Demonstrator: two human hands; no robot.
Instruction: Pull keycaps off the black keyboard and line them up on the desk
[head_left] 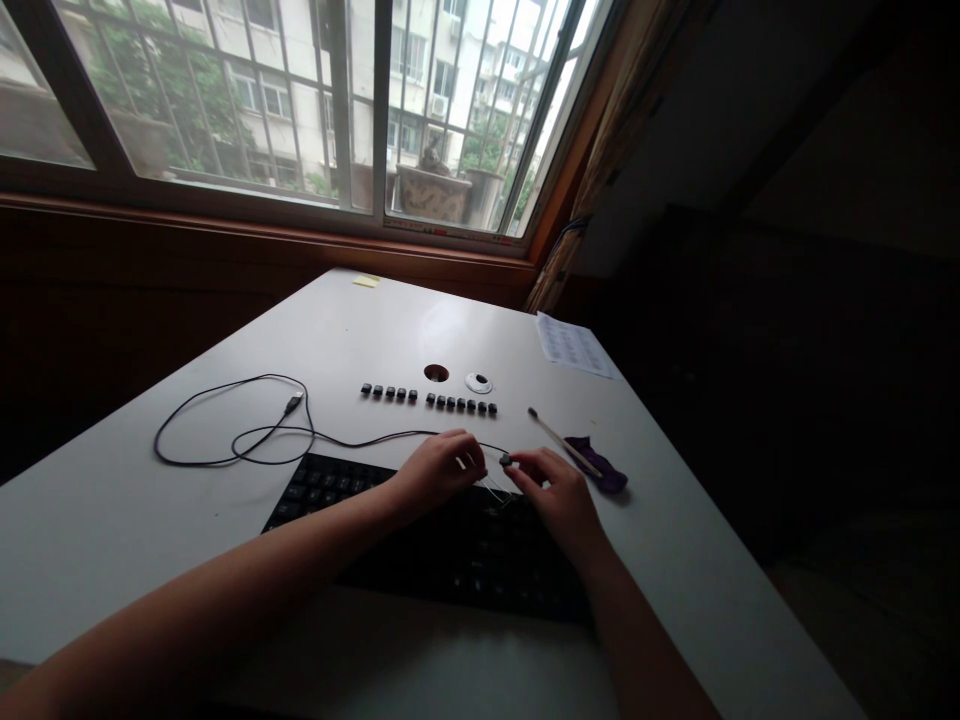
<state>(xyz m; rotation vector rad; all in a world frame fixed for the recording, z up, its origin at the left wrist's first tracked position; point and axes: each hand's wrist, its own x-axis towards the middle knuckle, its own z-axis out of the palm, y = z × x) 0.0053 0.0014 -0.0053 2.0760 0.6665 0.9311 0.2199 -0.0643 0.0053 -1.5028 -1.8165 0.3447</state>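
Note:
A black keyboard (457,545) lies on the table under both my hands. My right hand (555,490) pinches a small dark keycap (505,460) between thumb and fingers, above the keyboard's far edge. Close beside it, my left hand (446,468) is closed with its fingers curled. Thin wire loops (496,490), like those of a keycap puller, stick out between the two hands; the left fingers seem to hold this tool, its handle hidden. Beyond the hands, several removed keycaps (461,404) stand in a row in two groups.
A black USB cable (232,462) loops over the table's left side. To the right, a thin brush (562,440) rests on a dark purple cloth (611,478). Farther back are a round hole (436,373), its white cover (478,383), a printed paper (577,345) and yellow notes (366,281).

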